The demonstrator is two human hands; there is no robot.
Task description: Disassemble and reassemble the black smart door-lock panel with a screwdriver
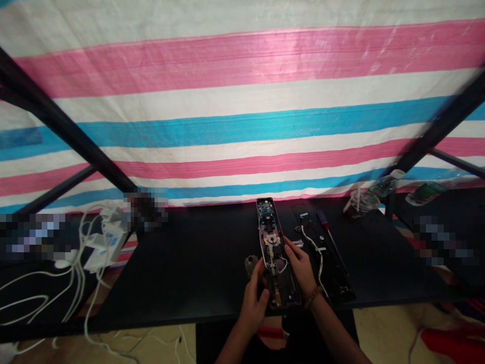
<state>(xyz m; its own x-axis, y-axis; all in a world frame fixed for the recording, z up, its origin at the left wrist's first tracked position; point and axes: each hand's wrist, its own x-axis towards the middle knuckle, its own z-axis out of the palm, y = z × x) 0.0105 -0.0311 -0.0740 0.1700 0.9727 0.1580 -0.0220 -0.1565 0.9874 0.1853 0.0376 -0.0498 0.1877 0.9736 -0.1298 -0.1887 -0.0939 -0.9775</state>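
A long, narrow device casing (272,258) lies open-side up at the table's front edge, with a circuit board at its far end and a round pale mechanism midway. My left hand (253,302) grips its left side, thumb near the lower end. Against the right side, my right hand (302,269) holds the casing with the fingers along its edge. The undersides of both hands are partly hidden. Just left of the casing sits a small metallic round part (250,265). To the right lie a screwdriver (328,228) with a purple-red handle, a white cable (316,248) and a dark flat panel (339,283).
Striped sheeting (242,121) hangs behind the black table (189,263). Clear plastic cups (361,201) and a bottle (426,193) are at the right. White cords and a power strip (108,247) crowd the left. Black frame posts (76,134) slant on both sides.
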